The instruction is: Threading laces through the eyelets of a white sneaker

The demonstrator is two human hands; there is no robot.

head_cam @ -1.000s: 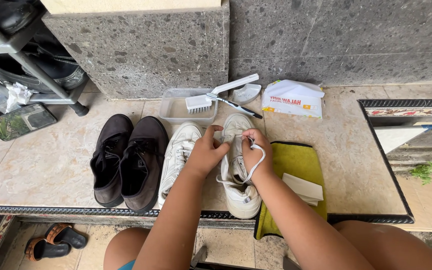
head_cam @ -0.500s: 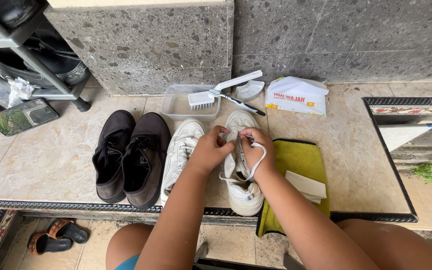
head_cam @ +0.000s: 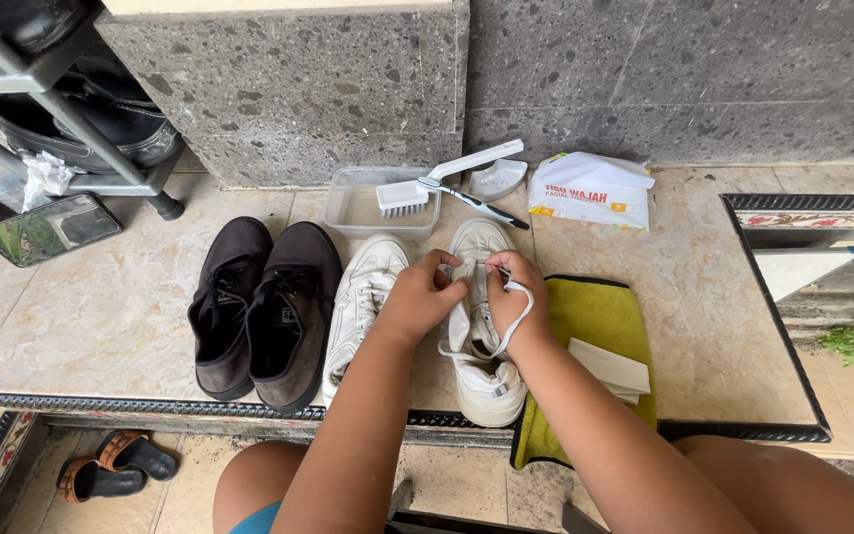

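A tiled step [head_cam: 101,326] backed by a speckled grey stone wall [head_cam: 289,89] fills the frame. At the centre, a white sneaker [head_cam: 486,371] is worked on: its white lace [head_cam: 506,321] is seen pulled partly free, one loop hanging over the wrist, while the lower eyelets appear laced, so the lacing is judged only partly dealt with. The left hand [head_cam: 422,297] is closed in a pinch at the shoe's upper eyelets; the right hand [head_cam: 514,295] is curled shut around the lace. The second white sneaker [head_cam: 363,297], just left, is untouched. Counted: two white sneakers, two dark brown shoes [head_cam: 264,307] at centre left, two brushes [head_cam: 447,183] on one clear tub [head_cam: 358,210], one yellow cloth [head_cam: 600,316], one tissue pack [head_cam: 590,188], two sandals [head_cam: 106,465] at lower left.
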